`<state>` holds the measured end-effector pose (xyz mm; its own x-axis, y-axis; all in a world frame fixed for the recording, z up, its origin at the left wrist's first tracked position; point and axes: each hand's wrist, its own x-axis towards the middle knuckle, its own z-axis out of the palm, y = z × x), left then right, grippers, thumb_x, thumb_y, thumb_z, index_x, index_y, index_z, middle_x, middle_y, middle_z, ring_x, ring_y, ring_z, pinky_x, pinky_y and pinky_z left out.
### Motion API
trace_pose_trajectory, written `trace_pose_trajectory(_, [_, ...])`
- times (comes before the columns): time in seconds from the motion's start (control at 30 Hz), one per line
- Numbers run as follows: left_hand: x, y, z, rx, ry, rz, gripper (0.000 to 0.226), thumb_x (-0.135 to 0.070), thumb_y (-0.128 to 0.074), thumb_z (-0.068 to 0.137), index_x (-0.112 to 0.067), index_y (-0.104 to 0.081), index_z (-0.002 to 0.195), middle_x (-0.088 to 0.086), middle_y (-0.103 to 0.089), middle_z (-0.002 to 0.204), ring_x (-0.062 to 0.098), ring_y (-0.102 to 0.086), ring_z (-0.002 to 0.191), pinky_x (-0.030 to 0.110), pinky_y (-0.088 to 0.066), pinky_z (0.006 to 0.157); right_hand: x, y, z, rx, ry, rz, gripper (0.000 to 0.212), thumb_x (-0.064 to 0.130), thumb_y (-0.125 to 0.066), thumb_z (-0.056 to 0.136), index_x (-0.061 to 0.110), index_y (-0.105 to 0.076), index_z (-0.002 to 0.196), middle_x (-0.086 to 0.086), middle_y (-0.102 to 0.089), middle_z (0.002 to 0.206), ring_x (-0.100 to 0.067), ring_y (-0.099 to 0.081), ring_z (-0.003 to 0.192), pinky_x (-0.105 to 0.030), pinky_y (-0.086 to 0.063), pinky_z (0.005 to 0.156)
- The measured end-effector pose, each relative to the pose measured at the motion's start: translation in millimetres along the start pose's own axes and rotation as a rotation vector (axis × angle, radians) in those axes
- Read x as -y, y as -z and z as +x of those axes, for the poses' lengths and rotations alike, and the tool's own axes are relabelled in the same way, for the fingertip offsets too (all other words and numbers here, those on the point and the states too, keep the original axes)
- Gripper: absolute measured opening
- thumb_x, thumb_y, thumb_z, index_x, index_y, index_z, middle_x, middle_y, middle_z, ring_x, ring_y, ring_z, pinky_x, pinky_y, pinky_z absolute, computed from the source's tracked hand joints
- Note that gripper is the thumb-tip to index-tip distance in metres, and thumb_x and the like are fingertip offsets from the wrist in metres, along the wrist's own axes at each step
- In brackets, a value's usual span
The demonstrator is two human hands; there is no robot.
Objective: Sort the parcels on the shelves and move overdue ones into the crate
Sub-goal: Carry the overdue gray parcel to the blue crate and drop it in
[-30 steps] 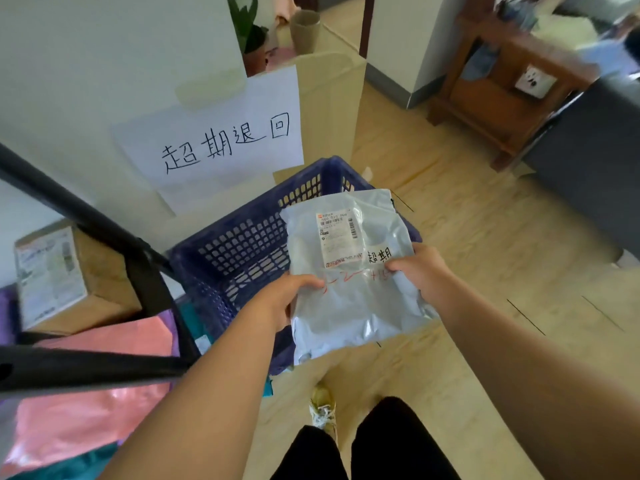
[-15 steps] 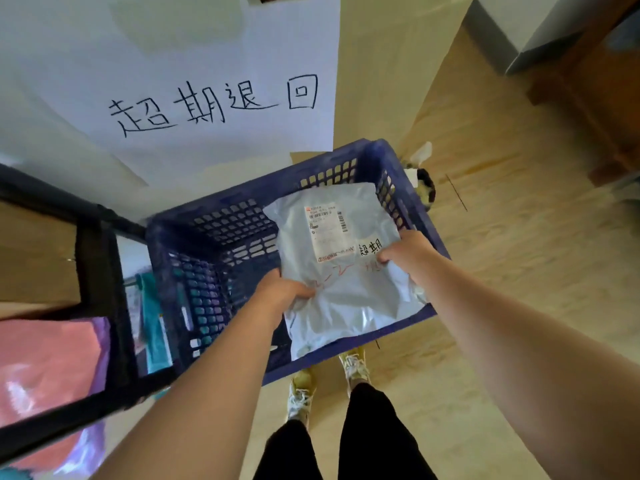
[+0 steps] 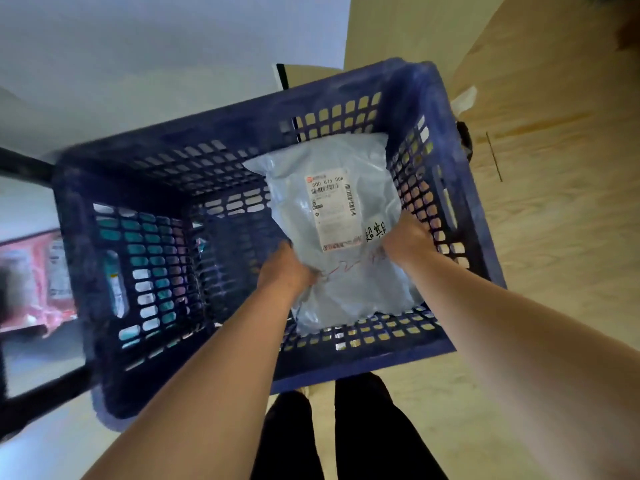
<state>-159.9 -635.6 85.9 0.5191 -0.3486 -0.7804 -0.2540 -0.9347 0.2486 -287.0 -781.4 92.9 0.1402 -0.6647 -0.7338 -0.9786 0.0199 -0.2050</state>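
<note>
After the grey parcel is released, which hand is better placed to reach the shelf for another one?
Probably left. The left hand grips the grey parcel on the side nearer the shelf, left of the blue crate; the right hand is farther away.

hands: left (image 3: pixel 287 268), right (image 3: pixel 405 239) grip grey parcel (image 3: pixel 332 216) | inside blue crate (image 3: pixel 426 98)

Parcel depot, labelled parcel (image 3: pixel 334 233), blue crate (image 3: pixel 363 363), shelving frame (image 3: pixel 24 165)
</note>
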Motion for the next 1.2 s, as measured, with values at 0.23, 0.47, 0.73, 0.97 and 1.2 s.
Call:
trace_pose_trajectory(0.23, [6,-15,31,0.083,-0.079,0.127,0.048,-0.041,-0.055,0.081,-0.026,-0.054,0.126,0.005,-0.063,0.12,0.032,-0.063,0.104,0.045,-0.054,0.085,4,-17,22,0.088,-0.082,-0.275,0.045,0.012,-0.049,0.099,0.003,-0.033,0.141,-0.02,-0.047,0.14,-0.036,-0.048,0.128,-0.044,-0.044,0.099])
trace_pose_trajectory(0.47, [13,1,33,-0.052,-0.133,0.225,0.115,-0.044,-0.079,0.074,-0.025,0.002,0.154,0.01,-0.025,0.154,0.033,-0.038,0.136,0.052,-0.046,0.099,-3,-22,23,0.022,-0.048,-0.336,0.069,0.005,-0.043,0.099,0.007,-0.002,0.155,-0.024,-0.042,0.143,-0.04,-0.051,0.124,-0.047,-0.048,0.091])
trace_pose_trajectory(0.73, [16,-6,30,-0.173,-0.536,0.788,0.101,-0.047,-0.057,0.093,-0.022,0.02,0.152,0.011,0.029,0.158,0.034,0.019,0.148,0.051,-0.009,0.12,-1,-38,23,-0.077,0.587,-0.691,0.116,0.022,-0.069,0.089,0.033,0.03,0.148,-0.008,0.024,0.161,-0.036,0.013,0.149,-0.056,-0.008,0.119])
trace_pose_trajectory(0.97, [15,-24,49,-0.075,-0.449,0.836,0.101,-0.043,-0.059,0.093,-0.022,0.02,0.153,0.012,0.034,0.156,0.032,0.022,0.148,0.052,-0.014,0.118,3,-48,45,0.051,0.539,-0.722,0.116,0.028,-0.071,0.088,0.042,0.027,0.148,-0.009,0.022,0.162,-0.04,0.01,0.149,-0.062,-0.014,0.118])
trace_pose_trajectory(1.2, [13,-21,49,-0.046,-0.425,0.821,0.098,-0.036,-0.063,0.091,-0.024,0.01,0.155,0.009,0.03,0.159,0.029,0.021,0.148,0.051,-0.018,0.118,6,-47,50,0.096,0.521,-0.693,0.11,0.033,-0.072,0.086,0.042,0.017,0.152,-0.007,0.013,0.164,-0.039,0.002,0.15,-0.064,-0.021,0.115])
